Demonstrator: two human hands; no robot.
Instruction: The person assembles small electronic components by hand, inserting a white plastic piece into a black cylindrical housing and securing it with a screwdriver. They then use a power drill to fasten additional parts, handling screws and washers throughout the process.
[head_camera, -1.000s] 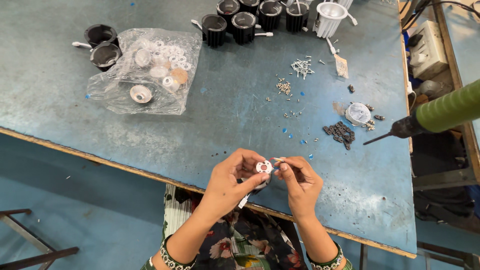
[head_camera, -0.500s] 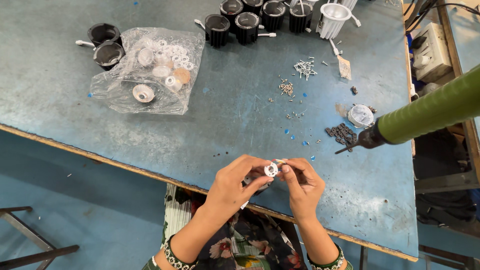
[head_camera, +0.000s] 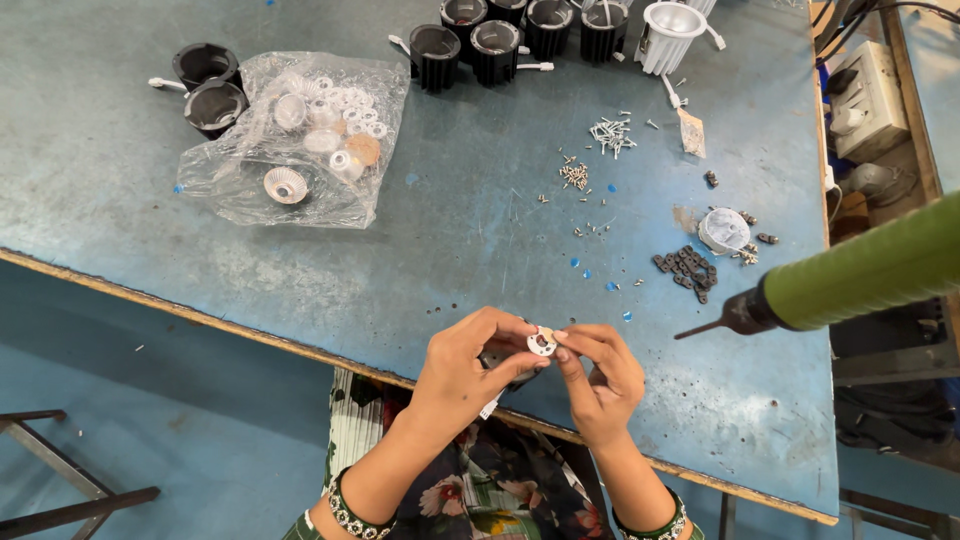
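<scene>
Both hands pinch one small white ring-shaped part (head_camera: 541, 342) between them, just over the near edge of the blue worktable (head_camera: 300, 260). The left hand (head_camera: 470, 365) closes thumb and fingertips on its left rim and also cups a dark piece below it (too hidden to name); the right hand (head_camera: 600, 375) nips the right rim. The ring's flat face tilts up toward the camera — being round, it shows no long axis. Farther right a green power screwdriver (head_camera: 850, 275) hangs, tip pointing left. Beyond lie scattered screws (head_camera: 610, 132), a clear plastic bag (head_camera: 300, 140) of white parts, and black ribbed housings (head_camera: 480, 45).
</scene>
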